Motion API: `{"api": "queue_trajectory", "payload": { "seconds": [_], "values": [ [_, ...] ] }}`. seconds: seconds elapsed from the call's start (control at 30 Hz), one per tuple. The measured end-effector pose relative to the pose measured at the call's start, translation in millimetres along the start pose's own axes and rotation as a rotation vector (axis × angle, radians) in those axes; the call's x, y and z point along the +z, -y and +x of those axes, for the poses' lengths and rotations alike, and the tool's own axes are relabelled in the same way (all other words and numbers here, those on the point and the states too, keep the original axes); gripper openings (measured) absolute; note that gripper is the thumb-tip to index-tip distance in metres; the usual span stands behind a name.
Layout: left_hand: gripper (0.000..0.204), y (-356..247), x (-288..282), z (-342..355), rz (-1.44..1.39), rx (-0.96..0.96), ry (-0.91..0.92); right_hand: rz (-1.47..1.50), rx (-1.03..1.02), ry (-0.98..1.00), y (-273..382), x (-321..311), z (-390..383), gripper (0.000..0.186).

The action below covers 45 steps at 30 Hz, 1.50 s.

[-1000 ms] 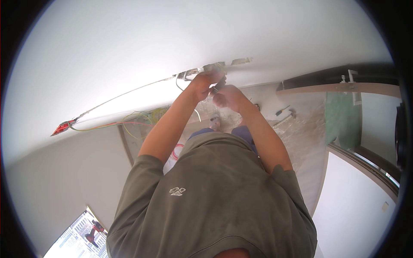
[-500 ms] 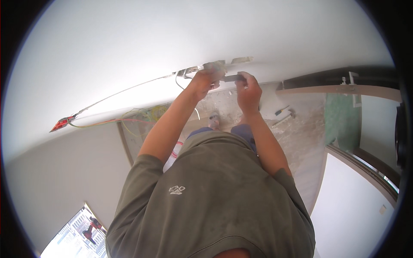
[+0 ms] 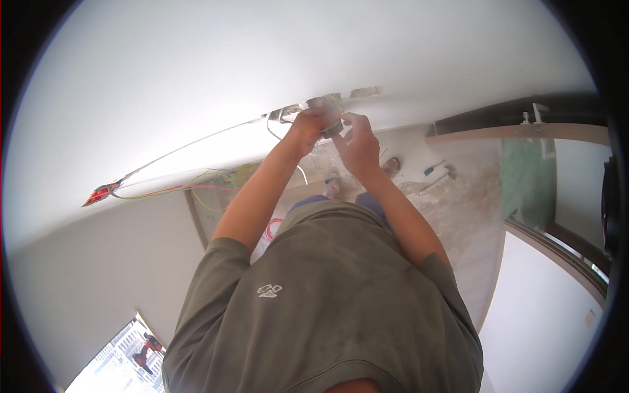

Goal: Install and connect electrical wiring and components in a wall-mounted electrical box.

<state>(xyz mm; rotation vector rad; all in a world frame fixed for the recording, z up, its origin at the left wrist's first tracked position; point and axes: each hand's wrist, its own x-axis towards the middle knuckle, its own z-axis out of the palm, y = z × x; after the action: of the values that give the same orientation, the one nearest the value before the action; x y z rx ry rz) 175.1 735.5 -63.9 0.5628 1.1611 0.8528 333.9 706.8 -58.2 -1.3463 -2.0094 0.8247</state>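
Observation:
Near a rough cut in the white wall [image 3: 190, 65], my left hand [image 3: 313, 128] is closed beside loose cables [image 3: 275, 136]; what its fingers hold is hidden. My right hand [image 3: 357, 144] meets it from the right, fingers bent around a short dark object [image 3: 333, 132], too small and blurred to name. A narrow groove runs left from the cut to a red tool or fitting [image 3: 103, 193] on the wall, with coloured wires [image 3: 164, 194] trailing from it.
My feet [image 3: 331, 187] stand on a dusty floor [image 3: 452, 209]. A brush-like tool and a light-handled tool [image 3: 445, 175] lie to the right. A pink coil [image 3: 274, 228] is beside my legs. A framed opening [image 3: 524, 183] is at right, and a red-and-black power tool [image 3: 144, 354] at lower left.
Since half a second ago my right hand has moved leftward to my left hand, and the dark object it held out horizontally now sits lower, between both hands. My right foot has come into sight.

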Motion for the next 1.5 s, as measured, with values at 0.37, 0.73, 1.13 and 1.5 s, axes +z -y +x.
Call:
{"api": "queue_trajectory", "payload": {
  "seconds": [0.37, 0.73, 1.13, 1.5],
  "values": [
    [0.022, -4, 6, 0, 0.038, -0.009, 0.004, 0.635, 0.477, -0.298, -26, -19, 8, 0.017],
    [0.026, 1, -2, 2, 0.043, 0.001, 0.070, 0.429, 0.456, 0.142, -1, -4, 7, 0.023],
    [0.020, -3, 4, -4, -0.103, -0.028, 0.118, -0.111, -0.358, -0.310, -7, -17, 9, 0.034],
    [0.026, 8, 4, -17, -0.151, 0.017, 0.104, 0.654, 0.540, -0.152, -3, -40, 19, 0.022]
  ]
}}
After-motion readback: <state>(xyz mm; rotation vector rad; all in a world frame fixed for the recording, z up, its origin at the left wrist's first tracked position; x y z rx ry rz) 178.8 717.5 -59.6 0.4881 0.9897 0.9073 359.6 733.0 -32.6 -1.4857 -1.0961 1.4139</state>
